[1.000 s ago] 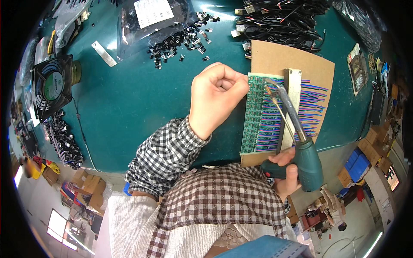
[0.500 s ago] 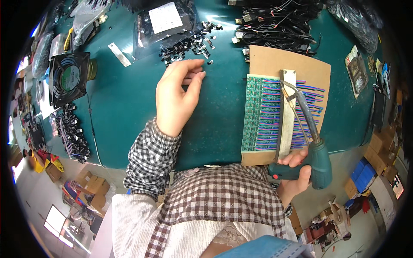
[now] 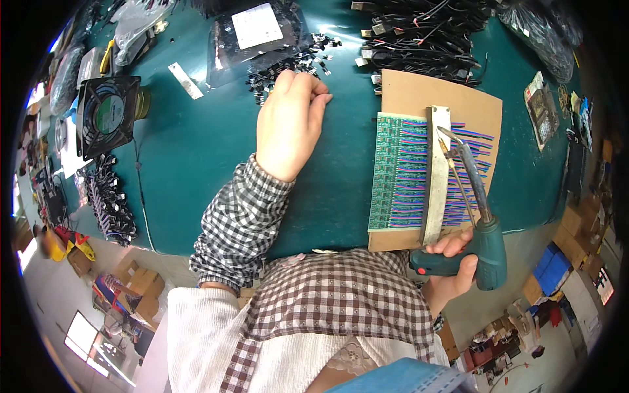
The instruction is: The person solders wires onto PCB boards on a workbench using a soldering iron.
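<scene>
One table (image 3: pixel 196 190), green and glossy, is used as the base; grip on it looks low, so the load could be slid if knocked.

The cardboard sheet (image 3: pixel 452 92) is laid flat: brown, matte, cut corners. Scorching could be caused by a dropped tip, if hot.

The soldering gun (image 3: pixel 491 255) is gripped by the handle in the right hand (image 3: pixel 452 268). Its tip is held over the metal bar (image 3: pixel 435 216); contact can't be told. If the wrist is dipped, insulation on the wires (image 3: pixel 409 188) could be melted. Rounded green plastic body, bent metal barrel, thin brass-coloured rod alongside.

The metal bar is set across the wires, long and straight, pale top, dark side. If it's nudged, rows could be skewed.

The board strip (image 3: pixel 385 177) is placed along the cardboard's left edge: flat, green, finely patterned. Pads could be bridged by stray solder.

The left hand (image 3: pixel 288 128) is held at the pile, fingers curled, thumb near forefinger; whether anything is pinched can't be told.

Wires are thin, blue and reddish, roughly parallel.

Components (image 3: pixel 303 61) are tiny, black-bodied, pale-legged, heaped loose; could be scattered if brushed by knuckles.
</scene>
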`<action>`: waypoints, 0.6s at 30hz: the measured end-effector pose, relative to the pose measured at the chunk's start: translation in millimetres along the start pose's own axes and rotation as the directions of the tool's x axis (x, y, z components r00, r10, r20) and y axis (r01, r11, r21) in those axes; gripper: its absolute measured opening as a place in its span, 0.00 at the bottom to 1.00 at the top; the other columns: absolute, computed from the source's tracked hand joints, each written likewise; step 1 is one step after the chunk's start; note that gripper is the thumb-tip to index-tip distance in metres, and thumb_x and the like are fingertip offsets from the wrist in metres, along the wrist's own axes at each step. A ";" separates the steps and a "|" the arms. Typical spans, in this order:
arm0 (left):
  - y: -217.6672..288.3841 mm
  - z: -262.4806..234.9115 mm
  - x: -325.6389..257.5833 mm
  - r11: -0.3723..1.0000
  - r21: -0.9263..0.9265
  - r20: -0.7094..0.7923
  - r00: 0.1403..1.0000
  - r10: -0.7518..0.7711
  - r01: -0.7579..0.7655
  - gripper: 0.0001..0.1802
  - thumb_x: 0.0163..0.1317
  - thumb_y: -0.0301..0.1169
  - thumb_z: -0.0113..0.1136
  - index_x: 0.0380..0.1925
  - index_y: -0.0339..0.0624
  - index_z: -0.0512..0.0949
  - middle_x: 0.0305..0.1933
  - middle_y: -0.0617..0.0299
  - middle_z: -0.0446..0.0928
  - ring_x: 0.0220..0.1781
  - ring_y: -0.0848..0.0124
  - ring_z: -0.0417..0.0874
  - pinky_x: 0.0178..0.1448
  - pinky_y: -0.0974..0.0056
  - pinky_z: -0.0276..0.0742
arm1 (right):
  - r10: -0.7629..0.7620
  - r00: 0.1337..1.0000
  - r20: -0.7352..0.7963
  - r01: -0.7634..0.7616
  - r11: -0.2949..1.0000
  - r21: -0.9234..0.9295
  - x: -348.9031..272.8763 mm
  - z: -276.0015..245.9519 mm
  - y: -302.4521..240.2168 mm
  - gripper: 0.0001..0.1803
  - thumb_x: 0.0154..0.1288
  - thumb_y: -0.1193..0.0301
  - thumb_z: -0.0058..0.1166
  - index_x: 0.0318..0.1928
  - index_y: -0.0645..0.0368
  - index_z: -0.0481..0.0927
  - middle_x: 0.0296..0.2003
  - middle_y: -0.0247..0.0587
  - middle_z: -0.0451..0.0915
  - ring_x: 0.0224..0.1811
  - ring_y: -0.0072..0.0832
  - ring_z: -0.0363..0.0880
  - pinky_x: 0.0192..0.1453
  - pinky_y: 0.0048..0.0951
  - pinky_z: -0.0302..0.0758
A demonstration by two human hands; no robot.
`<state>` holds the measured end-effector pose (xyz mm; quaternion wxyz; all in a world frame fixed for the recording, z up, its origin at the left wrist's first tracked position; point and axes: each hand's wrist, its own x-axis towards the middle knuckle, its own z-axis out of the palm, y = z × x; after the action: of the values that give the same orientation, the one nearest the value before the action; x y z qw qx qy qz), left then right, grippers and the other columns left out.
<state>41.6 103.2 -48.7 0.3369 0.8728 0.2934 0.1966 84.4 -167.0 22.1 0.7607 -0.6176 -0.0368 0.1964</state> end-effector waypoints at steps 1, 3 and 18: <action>-0.7 0.9 -0.8 1.000 0.017 -0.002 1.000 0.009 -0.009 0.06 0.48 0.23 0.57 0.27 0.36 0.71 0.27 0.60 0.68 0.23 0.72 0.70 0.30 0.70 0.68 | 0.002 1.000 -0.006 -0.002 1.000 -0.005 0.3 -1.6 0.3 0.23 0.54 0.60 0.50 0.41 0.68 0.65 0.22 0.40 0.68 0.26 0.30 0.71 0.29 0.32 0.76; -2.0 1.3 -2.4 1.000 0.024 -0.003 1.000 0.011 -0.011 0.05 0.49 0.22 0.56 0.27 0.36 0.70 0.28 0.60 0.68 0.24 0.71 0.70 0.31 0.69 0.68 | 0.002 1.000 0.003 -0.002 1.000 0.002 0.4 -2.8 0.8 0.23 0.55 0.60 0.50 0.42 0.68 0.65 0.23 0.41 0.68 0.26 0.30 0.71 0.29 0.32 0.76; 31.2 6.0 -13.0 0.494 -0.655 0.508 0.817 -0.272 0.572 0.07 0.55 0.26 0.55 0.32 0.35 0.74 0.26 0.68 0.73 0.25 0.85 0.71 0.29 0.80 0.70 | 0.064 0.998 -0.020 -0.065 0.996 -0.066 5.6 3.0 0.5 0.24 0.52 0.59 0.52 0.39 0.69 0.65 0.21 0.42 0.68 0.23 0.31 0.71 0.27 0.31 0.77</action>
<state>46.9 73.2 -32.8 0.7662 0.5526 0.3221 0.0615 88.5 -162.2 21.2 0.7333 -0.6451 -0.0164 0.2139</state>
